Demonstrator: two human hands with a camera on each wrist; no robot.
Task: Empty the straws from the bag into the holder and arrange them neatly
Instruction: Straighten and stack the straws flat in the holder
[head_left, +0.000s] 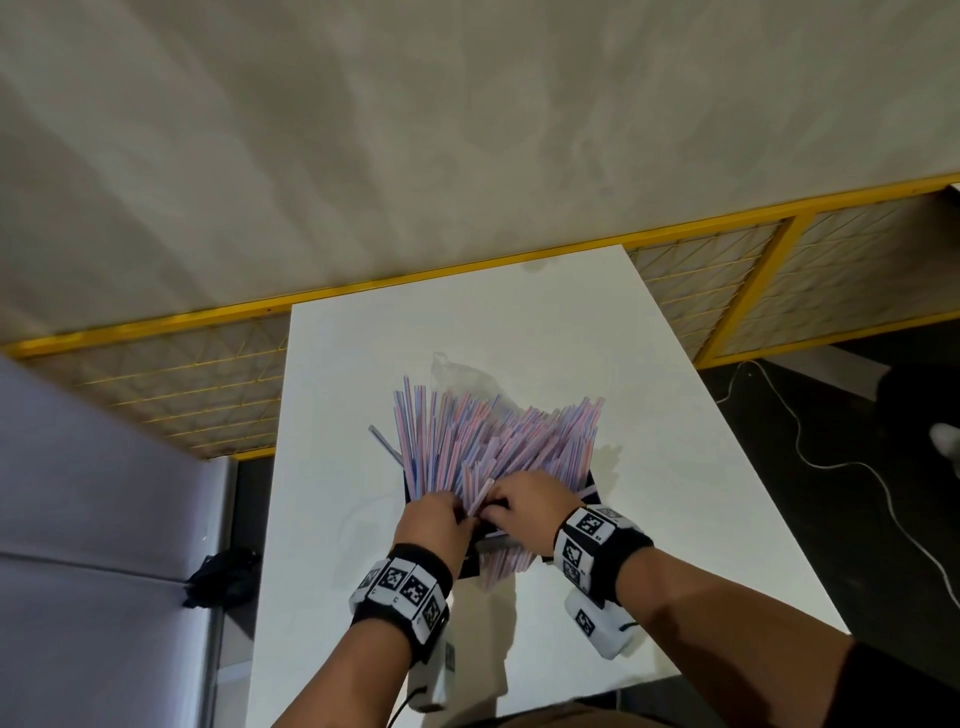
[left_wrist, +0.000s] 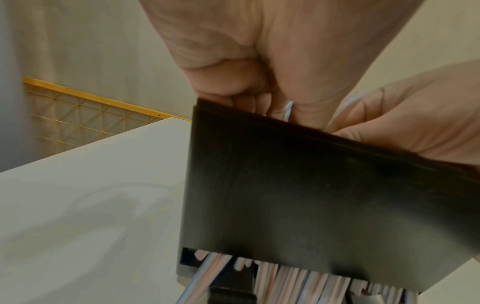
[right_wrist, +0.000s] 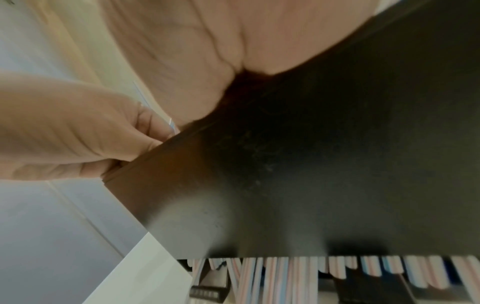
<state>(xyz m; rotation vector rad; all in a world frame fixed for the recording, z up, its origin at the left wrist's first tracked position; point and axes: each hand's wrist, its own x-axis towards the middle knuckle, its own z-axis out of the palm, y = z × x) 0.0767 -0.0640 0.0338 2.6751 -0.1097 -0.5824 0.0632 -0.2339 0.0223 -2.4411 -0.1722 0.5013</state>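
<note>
1. No readable words, brand names or numbers are found in any view.
2. Black-and-white square fiducial marker tags are seen on the left wristband (head_left: 404, 587) and the right wristband (head_left: 597, 540); tiny characters beside the tags are too small to be read.
3. The black holder (left_wrist: 324, 195) is shown blank in both wrist views.
4. The striped straws (head_left: 488, 441) carry no print.

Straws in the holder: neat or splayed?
Splayed. The straws fan out unevenly above the black holder; one leans far left.
</note>
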